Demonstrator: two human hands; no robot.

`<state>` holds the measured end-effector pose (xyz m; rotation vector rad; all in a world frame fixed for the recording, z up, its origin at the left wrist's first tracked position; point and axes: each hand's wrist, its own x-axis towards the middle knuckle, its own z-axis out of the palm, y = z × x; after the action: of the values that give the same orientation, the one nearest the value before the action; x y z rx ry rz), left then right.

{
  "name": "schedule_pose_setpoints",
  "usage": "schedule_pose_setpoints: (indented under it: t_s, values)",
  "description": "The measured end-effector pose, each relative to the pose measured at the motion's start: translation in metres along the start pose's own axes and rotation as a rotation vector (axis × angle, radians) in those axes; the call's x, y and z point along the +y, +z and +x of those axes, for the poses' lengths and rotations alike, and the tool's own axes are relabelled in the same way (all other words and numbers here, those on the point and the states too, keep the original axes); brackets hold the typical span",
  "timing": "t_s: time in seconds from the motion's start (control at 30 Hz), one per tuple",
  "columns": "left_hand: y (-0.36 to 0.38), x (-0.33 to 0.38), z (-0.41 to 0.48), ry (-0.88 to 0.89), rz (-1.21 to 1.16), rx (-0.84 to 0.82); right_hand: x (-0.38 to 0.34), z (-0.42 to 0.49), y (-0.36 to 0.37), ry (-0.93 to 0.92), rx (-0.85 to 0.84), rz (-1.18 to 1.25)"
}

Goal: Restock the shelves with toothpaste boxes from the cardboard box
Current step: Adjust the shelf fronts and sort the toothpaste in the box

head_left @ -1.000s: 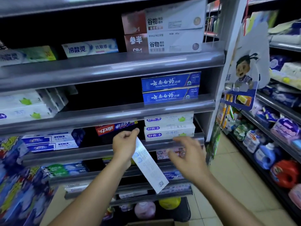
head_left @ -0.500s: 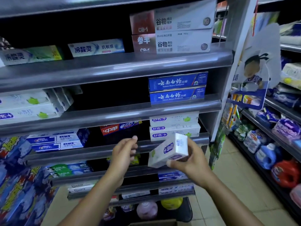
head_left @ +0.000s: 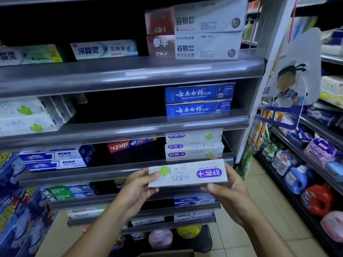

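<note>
Before the shelves (head_left: pixel 130 171), a white toothpaste box (head_left: pixel 187 173), print inverted, is being gripped endwise by left hand (head_left: pixel 141 188) and right hand (head_left: pixel 228 191); fine print is being blurred.

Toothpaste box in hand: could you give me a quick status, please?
Both hands, left and right, grip white toothpaste box. Box level, print upside down. Matching stack behind; nothing in between.

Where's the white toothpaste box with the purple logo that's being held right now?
Lower centre of the head view: the toothpaste box lies level between the left hand and right hand, just below two matching stacked boxes.
</note>
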<state>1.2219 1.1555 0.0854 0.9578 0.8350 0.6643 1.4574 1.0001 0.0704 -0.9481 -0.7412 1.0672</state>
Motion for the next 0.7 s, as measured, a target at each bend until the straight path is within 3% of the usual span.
schedule_pose_setpoints:
  t_s: [0.13, 0.27, 0.5, 0.63, 0.7]
  values:
    - [0.003, 0.006, 0.000, 0.056, 0.114, -0.028, -0.003, 0.001, -0.003, -0.065, 0.187, 0.005]
    - [0.011, 0.011, -0.002, 0.043, 0.427, -0.192, -0.023, 0.013, -0.002, -0.146, 0.327, -0.037]
    - [0.085, 0.035, 0.001, 0.278, 0.510, -0.440, -0.068, 0.038, 0.029, -0.076, 0.064, -0.259]
    - [0.089, 0.036, 0.006, 0.340, 0.368, -0.301, -0.071, 0.034, 0.024, -0.059, 0.065, -0.259]
    - [0.079, 0.032, 0.008, 0.362, 0.262, -0.197, -0.059, 0.021, 0.009, 0.033, 0.100, -0.303]
